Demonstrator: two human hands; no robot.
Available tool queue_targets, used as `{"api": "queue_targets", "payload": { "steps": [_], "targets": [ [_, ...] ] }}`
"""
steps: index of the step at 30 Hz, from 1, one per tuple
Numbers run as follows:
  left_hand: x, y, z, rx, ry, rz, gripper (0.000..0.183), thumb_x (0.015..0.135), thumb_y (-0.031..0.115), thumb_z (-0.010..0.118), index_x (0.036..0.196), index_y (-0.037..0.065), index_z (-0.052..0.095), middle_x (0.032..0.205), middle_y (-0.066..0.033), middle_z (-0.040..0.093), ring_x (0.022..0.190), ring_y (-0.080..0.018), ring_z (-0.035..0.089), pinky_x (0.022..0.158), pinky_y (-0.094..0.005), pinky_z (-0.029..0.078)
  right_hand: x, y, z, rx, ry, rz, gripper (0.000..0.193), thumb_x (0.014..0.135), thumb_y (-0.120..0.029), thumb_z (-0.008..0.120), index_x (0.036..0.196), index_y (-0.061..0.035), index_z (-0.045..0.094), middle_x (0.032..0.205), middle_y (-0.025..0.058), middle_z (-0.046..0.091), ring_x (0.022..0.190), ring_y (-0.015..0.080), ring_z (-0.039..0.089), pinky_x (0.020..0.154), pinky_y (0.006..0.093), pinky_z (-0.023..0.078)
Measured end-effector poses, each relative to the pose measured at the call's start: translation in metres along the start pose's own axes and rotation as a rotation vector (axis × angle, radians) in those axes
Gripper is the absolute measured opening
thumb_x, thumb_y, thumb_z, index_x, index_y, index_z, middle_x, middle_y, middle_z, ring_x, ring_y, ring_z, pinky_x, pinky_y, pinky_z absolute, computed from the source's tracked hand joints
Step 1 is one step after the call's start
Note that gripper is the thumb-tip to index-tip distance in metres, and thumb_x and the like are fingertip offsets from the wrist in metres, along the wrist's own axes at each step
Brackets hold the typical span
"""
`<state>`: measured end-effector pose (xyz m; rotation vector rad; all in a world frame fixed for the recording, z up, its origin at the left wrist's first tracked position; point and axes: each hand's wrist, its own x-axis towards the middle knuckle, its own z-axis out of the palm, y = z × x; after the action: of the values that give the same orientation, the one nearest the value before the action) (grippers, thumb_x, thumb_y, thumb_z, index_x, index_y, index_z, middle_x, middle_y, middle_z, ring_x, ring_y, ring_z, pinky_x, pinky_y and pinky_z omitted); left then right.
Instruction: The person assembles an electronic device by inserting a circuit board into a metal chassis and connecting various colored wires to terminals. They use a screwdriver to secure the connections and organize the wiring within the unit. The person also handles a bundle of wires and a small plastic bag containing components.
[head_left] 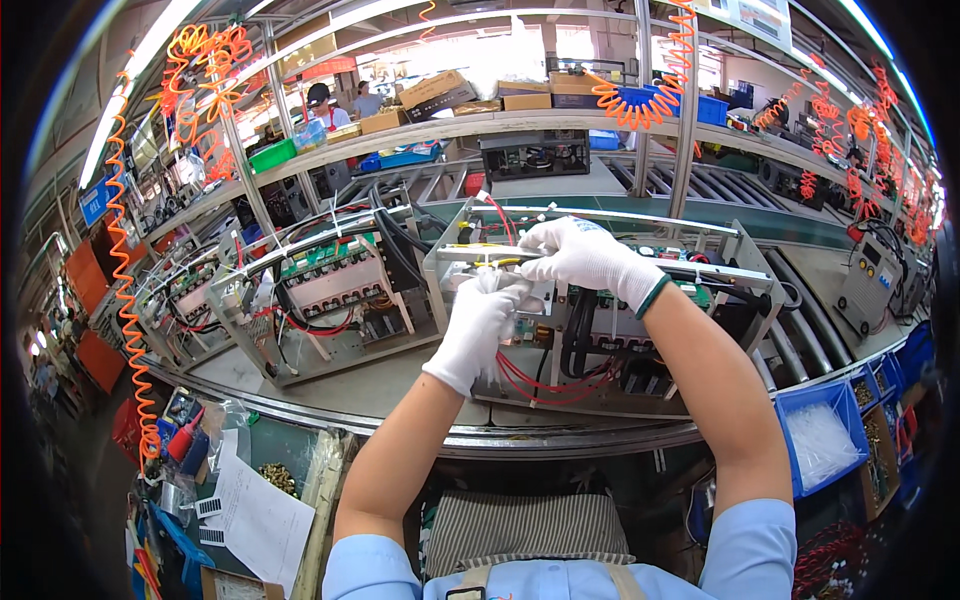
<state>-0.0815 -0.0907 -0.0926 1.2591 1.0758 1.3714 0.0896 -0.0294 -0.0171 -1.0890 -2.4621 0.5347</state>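
Both my hands wear white gloves and meet over the left end of an open metal machine chassis [600, 392] on the bench. My left hand [478, 325] is closed, fingertips up against a yellow wire [508, 262]; what it pinches is too small to make out. From the right, my right hand [588, 258] reaches over the chassis with its fingers pinched at the wire's end; the gloves hide what is between them. Red wires [540, 384] loop out below. Black cables [580, 325] and green circuit boards show inside.
More open chassis [335, 275] stand to the left. Metal rollers [800, 320] and a grey machine [868, 280] are at right. A blue bin [822, 440] holds white ties. Papers [262, 515] and small brass parts [278, 478] lie lower left. Orange coiled hoses [128, 290] hang down.
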Motion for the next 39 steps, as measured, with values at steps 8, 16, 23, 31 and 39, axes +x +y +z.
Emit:
{"api": "queue_targets", "payload": {
  "steps": [8, 16, 23, 31, 39],
  "targets": [
    [-0.003, 0.041, -0.025, -0.264, -0.264, 0.074, 0.025, 0.098, 0.014, 0.056, 0.117, -0.001, 0.064, 0.097, -0.0096, 0.074, 0.043, 0.0011, 0.034, 0.038, -0.0179, 0.023, 0.0, -0.001, 0.003, -0.053, 0.03, -0.011, 0.041, 0.085, -0.037, 0.066, 0.118, -0.0139, 0.069, 0.105, 0.0114, 0.072, 0.098, 0.0273, 0.068, 0.084, 0.037, 0.052],
    [0.007, 0.055, -0.017, 0.166, -0.095, 0.116, 0.021, 0.092, 0.017, 0.063, 0.101, -0.001, 0.071, 0.078, -0.0073, 0.072, 0.043, -0.0018, 0.035, 0.039, -0.0201, 0.028, 0.001, -0.002, 0.002, -0.109, 0.038, -0.016, 0.042, 0.085, -0.041, 0.065, 0.116, -0.0131, 0.07, 0.103, 0.0116, 0.072, 0.097, 0.0273, 0.068, 0.085, 0.0374, 0.051],
    [0.012, 0.049, -0.025, 0.62, -0.218, 0.473, 0.017, 0.082, 0.015, 0.065, 0.085, 0.0, 0.073, 0.07, -0.0053, 0.069, 0.05, -0.006, 0.049, 0.046, -0.0229, 0.038, 0.0, -0.001, 0.002, -0.089, 0.036, 0.004, 0.041, 0.083, -0.04, 0.068, 0.114, -0.0131, 0.071, 0.1, 0.0117, 0.072, 0.096, 0.0273, 0.069, 0.084, 0.038, 0.052],
    [0.028, 0.033, -0.035, 0.536, -0.207, 0.543, 0.016, 0.08, 0.016, 0.066, 0.082, 0.002, 0.074, 0.07, -0.0064, 0.071, 0.047, -0.0031, 0.041, 0.043, -0.0227, 0.031, -0.001, -0.004, 0.0, -0.103, 0.03, -0.013, 0.041, 0.084, -0.041, 0.067, 0.114, -0.0142, 0.071, 0.101, 0.0115, 0.072, 0.095, 0.0272, 0.069, 0.083, 0.038, 0.052],
    [0.017, 0.065, -0.014, 0.461, -0.114, 0.168, 0.015, 0.083, 0.014, 0.064, 0.085, 0.002, 0.074, 0.073, -0.0077, 0.066, 0.068, -0.0145, 0.06, 0.064, -0.0285, 0.047, -0.003, 0.005, 0.006, -0.208, 0.13, -0.08, 0.045, 0.086, -0.048, 0.062, 0.118, -0.0172, 0.069, 0.102, 0.0102, 0.072, 0.097, 0.0276, 0.069, 0.086, 0.0385, 0.052]
  ]
}}
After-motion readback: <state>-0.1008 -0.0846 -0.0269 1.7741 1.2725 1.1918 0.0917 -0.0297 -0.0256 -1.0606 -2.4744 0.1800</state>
